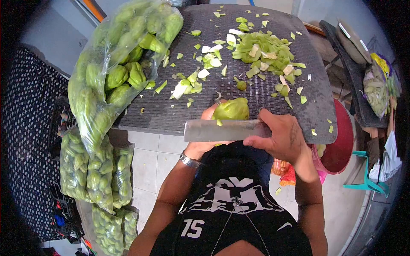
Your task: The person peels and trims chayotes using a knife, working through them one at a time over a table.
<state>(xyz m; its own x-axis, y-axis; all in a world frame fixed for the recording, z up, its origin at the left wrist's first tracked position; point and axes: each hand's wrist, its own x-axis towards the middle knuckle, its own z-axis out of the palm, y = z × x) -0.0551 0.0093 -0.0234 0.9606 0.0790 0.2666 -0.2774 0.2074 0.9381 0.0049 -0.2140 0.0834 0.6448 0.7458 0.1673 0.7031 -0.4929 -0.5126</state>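
Observation:
My left hand (208, 113) is wrapped round a green chayote (232, 109) near the table's front edge; the blade hides part of this hand. A wide cleaver-like knife (220, 130) lies across in front of the chayote, its handle end gripped by my right hand (279, 135). Whether the blade touches the chayote I cannot tell. Beyond my hands, a heap of green peelings and slices (262, 53) sits on the dark woven-pattern table (179, 111), with smaller scraps (188, 85) scattered to the left.
An open plastic bag of chayotes (116, 77) lies on the table's left side. Several filled bags (100, 175) are below it. To the right stand a red tub (339, 141), a teal stool (363, 175) and a side table (358, 81) holding a bag of vegetables (376, 87).

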